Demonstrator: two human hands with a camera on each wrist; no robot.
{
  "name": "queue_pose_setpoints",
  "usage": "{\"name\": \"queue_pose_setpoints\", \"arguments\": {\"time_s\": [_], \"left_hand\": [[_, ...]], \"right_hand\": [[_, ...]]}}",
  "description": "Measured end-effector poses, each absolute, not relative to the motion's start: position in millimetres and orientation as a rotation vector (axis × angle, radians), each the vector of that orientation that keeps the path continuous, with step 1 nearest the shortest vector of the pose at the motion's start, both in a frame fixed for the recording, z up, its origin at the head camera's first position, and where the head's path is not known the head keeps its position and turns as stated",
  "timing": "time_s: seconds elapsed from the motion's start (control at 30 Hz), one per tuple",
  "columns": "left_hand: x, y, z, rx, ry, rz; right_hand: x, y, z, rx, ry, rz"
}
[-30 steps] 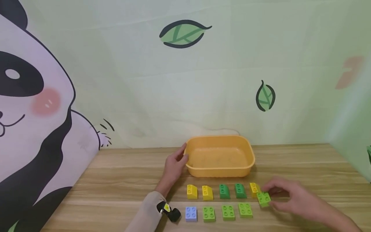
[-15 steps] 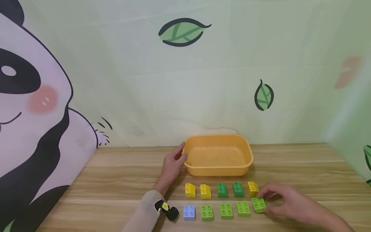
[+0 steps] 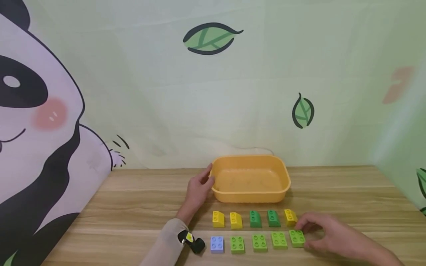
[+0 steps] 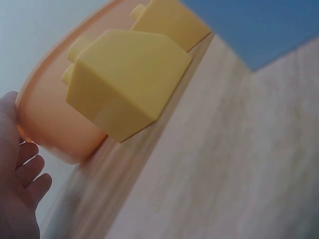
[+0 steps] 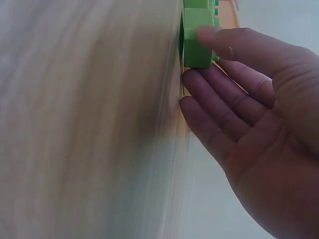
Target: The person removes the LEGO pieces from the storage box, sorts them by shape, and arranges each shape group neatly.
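In the head view, my right hand (image 3: 327, 234) pinches a light green four-stud building block (image 3: 297, 238) at the right end of the front row. The right wrist view shows the thumb (image 5: 224, 42) against the side of this block, close over the tabletop. My left hand (image 3: 197, 190) grips the left end of an orange-yellow plastic basin (image 3: 251, 197), thumb at the rim. Left of the held block, the front row has light green blocks (image 3: 279, 240) and a blue block (image 3: 217, 244). Behind it are yellow sloped blocks (image 3: 218, 219) and dark green curved ones (image 3: 255, 218).
The wood-grain table (image 3: 143, 207) meets a pale green backdrop (image 3: 159, 111) printed with a panda and leaves. A black strap with a small camera (image 3: 196, 244) sits on the left wrist, beside the blue block. The basin stands behind both block rows.
My right hand has brought the light green block left and down, from overlapping the yellow sloped block to the end of the front row. The left hand stays at the basin.
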State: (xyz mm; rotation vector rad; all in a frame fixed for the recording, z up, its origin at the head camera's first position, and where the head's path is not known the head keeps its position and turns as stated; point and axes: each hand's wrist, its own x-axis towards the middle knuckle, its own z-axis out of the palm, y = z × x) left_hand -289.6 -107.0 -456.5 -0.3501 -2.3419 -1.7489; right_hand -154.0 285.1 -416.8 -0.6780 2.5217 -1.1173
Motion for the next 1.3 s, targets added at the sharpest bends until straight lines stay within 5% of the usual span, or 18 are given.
{"name": "queue_pose_setpoints", "arguments": {"time_s": [1.3], "left_hand": [[-289.9, -107.2, -455.1, -0.364, -2.339, -1.773]], "right_hand": [[-153.6, 283.6, -414.3, -0.507, 2.449, -1.097]]}}
